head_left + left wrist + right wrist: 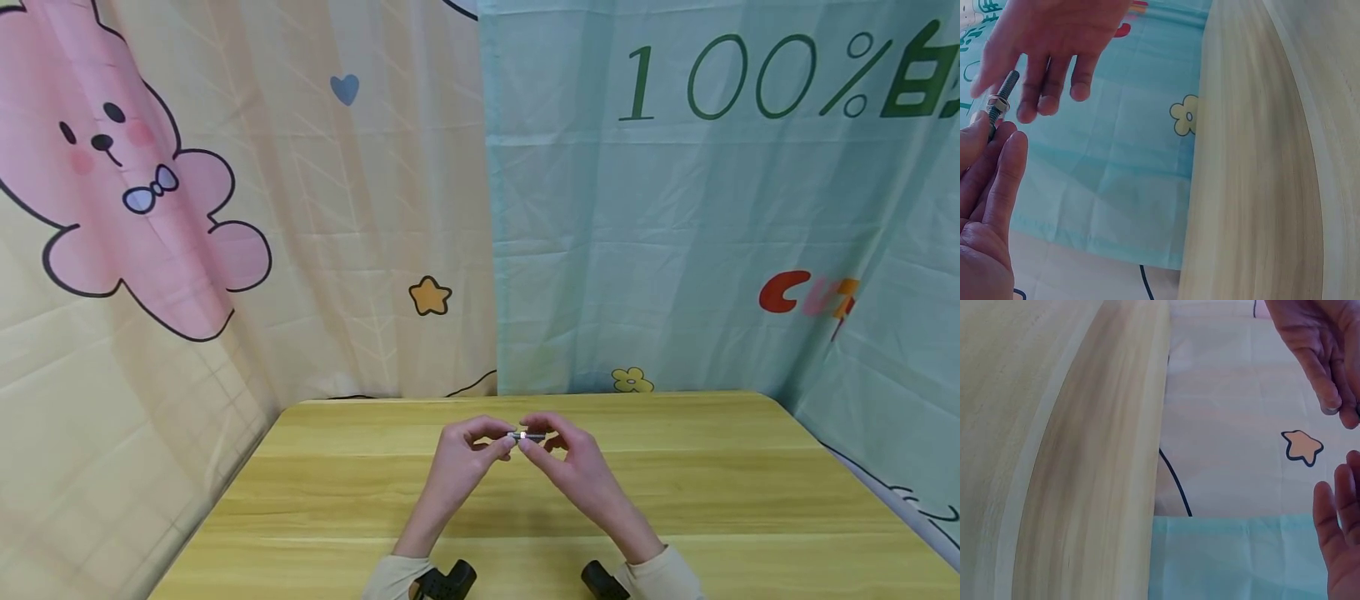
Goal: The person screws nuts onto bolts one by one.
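A small metal bolt lies roughly level between the two hands above the table. In the left wrist view its threaded shank carries a shiny nut, with what looks like a washer against it. My left hand pinches one end of the bolt between thumb and fingers. The right hand has its thumb and index finger around the nut, its other fingers loosely bent; their exact contact is partly hidden. In the right wrist view, parts of the left hand and right hand show, but the bolt does not.
Under the hands is a wood-grain table. A beige curtain with a pink bear and a teal curtain hang behind it. Black devices are strapped at both wrists, beside the light sleeves.
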### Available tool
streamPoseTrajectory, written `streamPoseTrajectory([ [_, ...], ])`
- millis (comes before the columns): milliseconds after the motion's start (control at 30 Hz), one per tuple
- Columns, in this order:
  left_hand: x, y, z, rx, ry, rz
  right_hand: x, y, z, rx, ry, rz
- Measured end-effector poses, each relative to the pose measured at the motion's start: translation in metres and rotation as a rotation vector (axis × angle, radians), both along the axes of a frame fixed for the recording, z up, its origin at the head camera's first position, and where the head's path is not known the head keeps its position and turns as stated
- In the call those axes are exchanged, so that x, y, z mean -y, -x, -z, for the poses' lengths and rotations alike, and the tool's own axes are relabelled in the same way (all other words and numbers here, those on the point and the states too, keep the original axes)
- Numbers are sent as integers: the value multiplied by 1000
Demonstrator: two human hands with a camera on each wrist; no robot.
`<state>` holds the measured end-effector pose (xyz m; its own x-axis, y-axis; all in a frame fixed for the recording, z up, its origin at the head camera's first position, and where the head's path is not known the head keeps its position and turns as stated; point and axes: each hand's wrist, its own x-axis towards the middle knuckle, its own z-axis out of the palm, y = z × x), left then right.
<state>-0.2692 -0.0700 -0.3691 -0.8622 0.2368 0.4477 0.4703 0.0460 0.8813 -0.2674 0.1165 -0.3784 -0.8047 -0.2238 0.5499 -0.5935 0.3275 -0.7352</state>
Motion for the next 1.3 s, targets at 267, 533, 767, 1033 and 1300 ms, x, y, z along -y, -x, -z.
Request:
streamPoseTrajectory([
  [267,2,17,17,-33,-8,-10,-2,12,8,-90,8,-58],
  [533,1,16,16,-21,-15,-9,-4,15,13,-55,1,-41],
  [767,0,6,4,-3,-5,-1,-3,13,13,-14,-6,2],
  [1033,-1,-6,-7,-6,-19,7,-2,11,11,16,9,7],
  [1300,-1,-5,-5,17,-29,3,-3,12,13,-74,13,-91],
])
